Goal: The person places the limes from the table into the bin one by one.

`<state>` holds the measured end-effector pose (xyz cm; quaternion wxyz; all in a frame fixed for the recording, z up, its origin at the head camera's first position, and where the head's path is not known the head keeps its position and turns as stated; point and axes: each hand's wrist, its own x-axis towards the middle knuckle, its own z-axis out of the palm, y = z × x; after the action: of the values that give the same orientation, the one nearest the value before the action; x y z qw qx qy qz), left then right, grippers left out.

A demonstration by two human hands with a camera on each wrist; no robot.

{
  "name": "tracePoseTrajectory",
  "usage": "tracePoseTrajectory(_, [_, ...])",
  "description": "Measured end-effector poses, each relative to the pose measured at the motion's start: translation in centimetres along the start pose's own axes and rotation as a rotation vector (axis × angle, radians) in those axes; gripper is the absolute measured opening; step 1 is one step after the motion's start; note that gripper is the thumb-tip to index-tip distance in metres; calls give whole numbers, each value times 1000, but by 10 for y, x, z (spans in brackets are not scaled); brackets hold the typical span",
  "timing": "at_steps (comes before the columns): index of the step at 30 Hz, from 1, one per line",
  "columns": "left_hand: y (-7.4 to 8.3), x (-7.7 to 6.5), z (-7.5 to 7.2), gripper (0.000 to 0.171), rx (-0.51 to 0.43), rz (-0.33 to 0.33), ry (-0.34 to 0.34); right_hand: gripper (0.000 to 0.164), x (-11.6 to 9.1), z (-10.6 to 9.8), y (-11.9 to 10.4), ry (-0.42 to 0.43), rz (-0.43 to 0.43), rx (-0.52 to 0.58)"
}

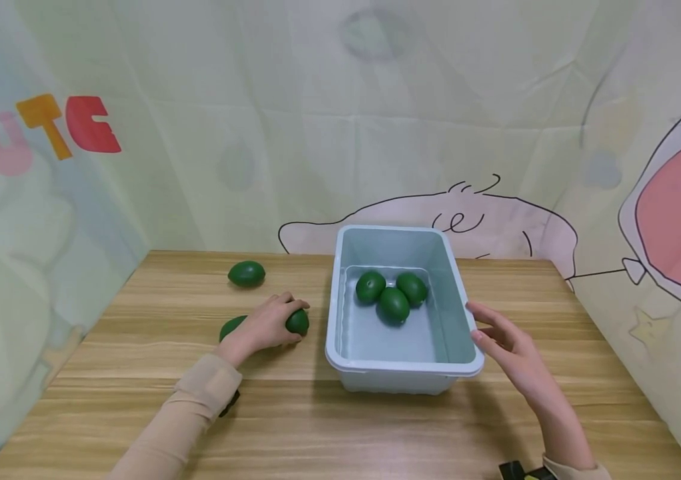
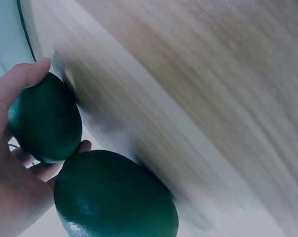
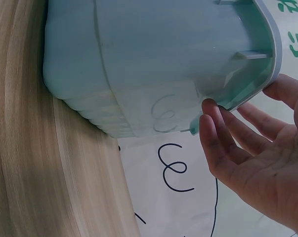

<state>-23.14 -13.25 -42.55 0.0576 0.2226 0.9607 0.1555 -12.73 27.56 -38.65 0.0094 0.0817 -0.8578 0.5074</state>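
In my left hand [image 1: 265, 323] I hold a smooth dark green fruit [image 2: 46, 118], shaped like a lime or small avocado. My thumb and fingers go round it, low over the tabletop. A second green fruit [image 2: 116, 195] lies beside that hand, partly hidden by it in the head view. Farther back on the table is another green fruit [image 1: 247, 274]. The pale blue plastic bin [image 1: 405, 367] stands upright with three green fruits [image 1: 394, 305] on its floor. At its right side, my right hand [image 1: 511, 353] holds the rim, fingers bent against the outer edge.
The wooden table [image 1: 268, 427] ends at a printed cloth backdrop [image 1: 244, 133] behind and on both sides. The bin's raised walls stand between the two hands.
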Motion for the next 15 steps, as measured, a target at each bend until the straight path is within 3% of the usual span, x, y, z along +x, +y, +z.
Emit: tracePoseTrajectory(15, [0, -1, 0, 58, -5, -4, 17, 47, 0, 0, 0, 0, -6, -1])
